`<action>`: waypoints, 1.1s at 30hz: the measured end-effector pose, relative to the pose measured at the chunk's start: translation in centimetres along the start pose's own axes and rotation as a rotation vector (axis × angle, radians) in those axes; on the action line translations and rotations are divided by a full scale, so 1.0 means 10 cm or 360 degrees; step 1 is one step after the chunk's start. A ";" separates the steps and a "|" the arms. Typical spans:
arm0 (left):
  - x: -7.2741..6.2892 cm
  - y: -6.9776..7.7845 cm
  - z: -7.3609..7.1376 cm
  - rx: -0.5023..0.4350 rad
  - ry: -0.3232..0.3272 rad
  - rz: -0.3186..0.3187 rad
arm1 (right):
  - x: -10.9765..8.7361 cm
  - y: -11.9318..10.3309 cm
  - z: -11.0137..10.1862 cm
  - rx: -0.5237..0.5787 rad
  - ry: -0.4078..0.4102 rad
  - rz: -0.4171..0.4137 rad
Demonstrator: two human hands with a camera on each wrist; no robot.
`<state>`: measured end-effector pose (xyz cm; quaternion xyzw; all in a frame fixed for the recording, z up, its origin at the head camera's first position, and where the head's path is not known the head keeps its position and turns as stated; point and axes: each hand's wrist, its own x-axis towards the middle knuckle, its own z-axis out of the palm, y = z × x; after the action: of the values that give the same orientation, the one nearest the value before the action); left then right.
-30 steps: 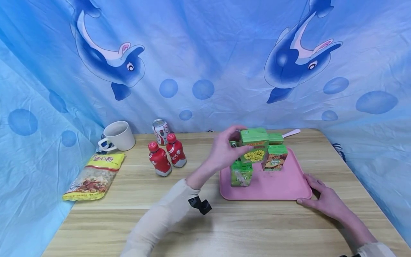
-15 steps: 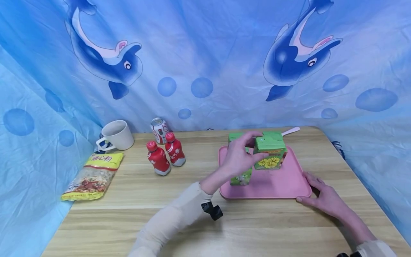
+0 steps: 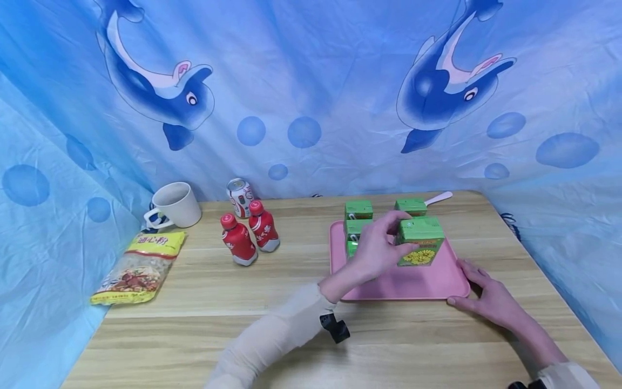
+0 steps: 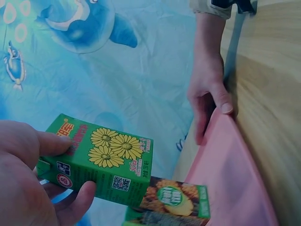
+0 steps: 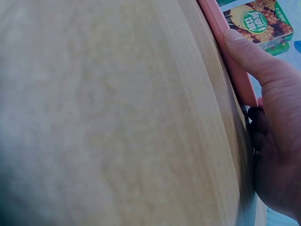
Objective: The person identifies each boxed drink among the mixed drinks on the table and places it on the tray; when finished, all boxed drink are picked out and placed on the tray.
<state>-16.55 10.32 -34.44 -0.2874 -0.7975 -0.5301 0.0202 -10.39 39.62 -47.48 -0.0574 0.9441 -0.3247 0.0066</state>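
My left hand (image 3: pixel 376 251) grips a green drink carton (image 3: pixel 420 243) with yellow flowers on its front, over the right half of the pink tray (image 3: pixel 408 289). In the left wrist view the thumb and fingers clasp that carton (image 4: pixel 117 155); beyond it is another carton with a brown food picture (image 4: pixel 174 197), mostly hidden in the head view. Several more green cartons (image 3: pixel 359 209) stand on the tray's left side, partly behind my left hand. My right hand (image 3: pixel 493 300) holds the tray's front right corner, thumb on the front rim, fingers along the right side.
A white spoon-like handle (image 3: pixel 439 198) lies behind the tray, beside a green carton (image 3: pixel 411 206). To the left stand two red bottles (image 3: pixel 240 240), a can (image 3: pixel 240 198) and a white mug (image 3: pixel 177 205). A yellow food bag (image 3: pixel 139 268) lies at the far left.
My left hand has carried the flower carton rightward and toward the front, from the tray's back left, so it now hides the brown-picture carton. The right hand stays at the tray's corner.
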 end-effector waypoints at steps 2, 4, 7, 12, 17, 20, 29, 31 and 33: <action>0.00 -0.01 0.04 -0.0016 -0.0009 -0.0041 | 0.00 0.00 0.00 -0.0005 -0.0002 0.0005; 0.00 -0.03 0.09 -0.0002 -0.0014 -0.0068 | 0.00 0.00 0.00 -0.0011 -0.0007 0.0011; 0.00 -0.05 0.15 0.0033 -0.0026 -0.0107 | 0.00 0.00 0.01 -0.0018 -0.0010 0.0017; -0.02 -0.09 0.26 0.0146 -0.0006 -0.0153 | 0.00 0.00 0.00 0.0002 -0.0009 0.0007; -0.05 -0.13 0.39 0.0234 0.0030 -0.0204 | 0.00 0.01 -0.01 0.0003 0.0011 -0.0022; -0.07 -0.15 0.46 0.0226 0.0046 -0.0265 | 0.00 0.00 0.00 0.0002 0.0011 -0.0024; -0.10 -0.20 0.65 0.0352 0.0139 -0.0268 | 0.00 0.01 0.00 0.0000 0.0022 -0.0013; -0.11 -0.22 0.68 0.0370 0.0141 -0.0282 | 0.00 0.01 0.01 0.0007 0.0024 -0.0009; -0.11 -0.24 0.71 0.0396 0.0140 -0.0295 | 0.00 0.01 0.01 0.0013 0.0012 0.0004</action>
<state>-14.87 15.32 -39.93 -0.1843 -0.8784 -0.4390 0.0415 -10.41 39.63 -47.59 -0.0550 0.9428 -0.3288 0.0037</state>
